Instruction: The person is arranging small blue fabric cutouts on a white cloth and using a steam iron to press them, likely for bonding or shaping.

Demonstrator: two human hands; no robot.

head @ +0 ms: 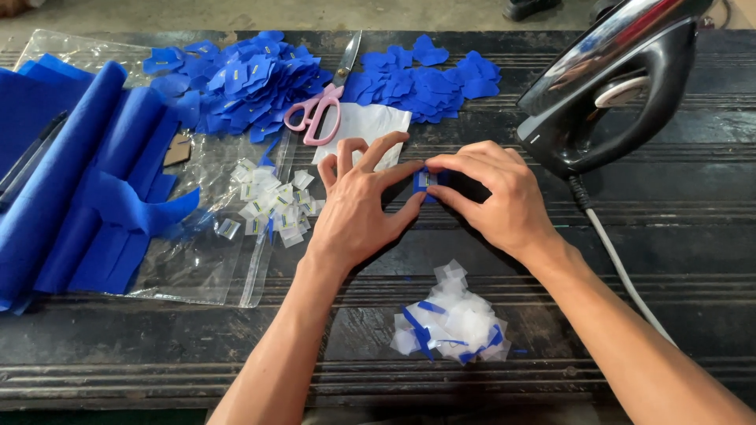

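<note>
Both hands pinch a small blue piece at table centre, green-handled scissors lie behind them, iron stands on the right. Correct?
One thing is off: the scissors have pink handles, not green. The rest holds in the head view: the left hand and right hand pinch the small blue piece at table centre, the scissors lie behind them, and the black iron stands on the right.

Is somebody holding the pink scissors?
No, the pink scissors lie on the table, while both hands pinch a small blue piece.
</note>
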